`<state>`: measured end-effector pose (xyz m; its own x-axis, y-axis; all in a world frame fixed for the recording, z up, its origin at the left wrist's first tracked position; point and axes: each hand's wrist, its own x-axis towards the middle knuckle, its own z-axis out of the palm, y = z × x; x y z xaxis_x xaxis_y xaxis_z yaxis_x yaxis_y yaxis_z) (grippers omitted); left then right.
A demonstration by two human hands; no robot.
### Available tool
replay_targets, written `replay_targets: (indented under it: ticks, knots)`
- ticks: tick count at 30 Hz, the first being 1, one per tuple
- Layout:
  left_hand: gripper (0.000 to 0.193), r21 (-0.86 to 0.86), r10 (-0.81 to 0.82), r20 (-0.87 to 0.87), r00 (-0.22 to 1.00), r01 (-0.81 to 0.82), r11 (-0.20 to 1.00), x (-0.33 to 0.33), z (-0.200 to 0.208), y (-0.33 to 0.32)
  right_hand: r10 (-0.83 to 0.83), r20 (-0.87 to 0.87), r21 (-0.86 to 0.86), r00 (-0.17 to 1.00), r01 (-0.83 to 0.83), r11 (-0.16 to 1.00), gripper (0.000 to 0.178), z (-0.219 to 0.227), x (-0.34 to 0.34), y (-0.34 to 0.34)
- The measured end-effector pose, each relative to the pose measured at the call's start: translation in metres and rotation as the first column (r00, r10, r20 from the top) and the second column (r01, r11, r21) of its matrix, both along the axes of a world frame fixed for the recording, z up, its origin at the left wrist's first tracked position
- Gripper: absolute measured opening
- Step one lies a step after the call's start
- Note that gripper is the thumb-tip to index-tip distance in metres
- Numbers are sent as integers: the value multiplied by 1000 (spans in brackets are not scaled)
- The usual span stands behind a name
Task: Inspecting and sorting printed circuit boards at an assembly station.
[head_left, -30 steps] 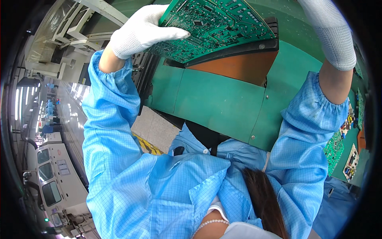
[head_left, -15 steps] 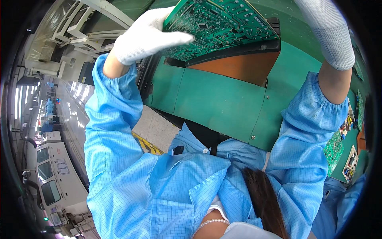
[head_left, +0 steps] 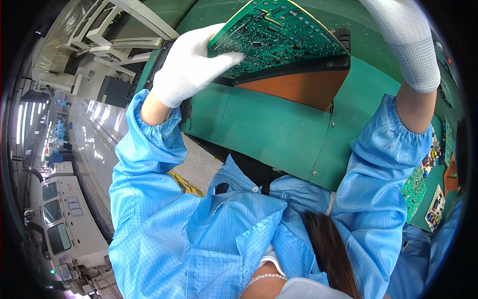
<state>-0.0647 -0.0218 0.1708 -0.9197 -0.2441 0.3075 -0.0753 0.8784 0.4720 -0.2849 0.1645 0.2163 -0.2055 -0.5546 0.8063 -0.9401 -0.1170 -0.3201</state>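
Note:
A green circuit board stands tilted at the far middle, its face of solder points and small parts toward me. My left hand, in a white knit glove, is closed on the board's left edge, with the thumb across the front and the fingers hidden behind. The board's lower edge is at a black-edged orange support; I cannot tell how firmly it rests there. My right hand, gloved the same way, reaches up at the far right, apart from the board. Its fingers are cut off by the picture's top edge.
Under the support lies a green bench top. More circuit boards lie at the right, near a blue sleeve of another person. White metal framing stands at the far left, and a pale machine with dark windows at the left.
My left hand has shifted slightly right and down in the picture, still on the board. The board sits a little lower in view. My right hand has moved slightly left.

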Motion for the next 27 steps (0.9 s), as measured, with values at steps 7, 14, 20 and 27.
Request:
replay_targets:
  ticks: [7, 14, 20, 27]
  knots:
    - [36, 78, 60, -75, 995, -54, 995, 1, -8, 9, -18, 1, 20, 1000, 18, 1000, 28, -2, -1, -2]
    - [33, 45, 106, -87, 991, -102, 994, 0, -9, 16, -21, -6, 9, 1000, 21, 1000, 28, -4, -3, -4]
    - [30, 63, 136, -85, 987, -130, 989, 4, -11, 20, -36, 82, 28, 996, 34, 999, 27, -5, -3, -3]
    - [31, -362, -102, -326, 940, -24, 932, 21, -48, 60, 47, 103, 11, 994, -48, 999, 26, -6, 0, -5]
